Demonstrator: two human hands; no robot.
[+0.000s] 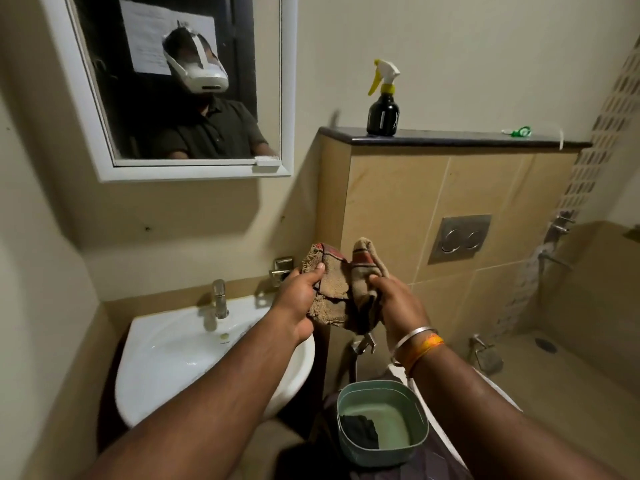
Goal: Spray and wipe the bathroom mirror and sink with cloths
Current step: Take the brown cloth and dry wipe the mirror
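Currently, status:
Cloth: tan cloth held up in the air between sink and tiled wall.
Left hand: fingers curled, pinching the cloth's left edge.
Right hand: gripping the cloth's right fold.
Spray bottle: upright at the left end of the dark ledge, untouched.
Mirror: above the sink, well apart from the hands.
Risk: cloth could slip into the green basin directly below, which holds water and a dark rag.
Risk 2: reaching carelessly could tip the bottle off the ledge edge.
Room: open above the sink; the faucet crowds its back edge.
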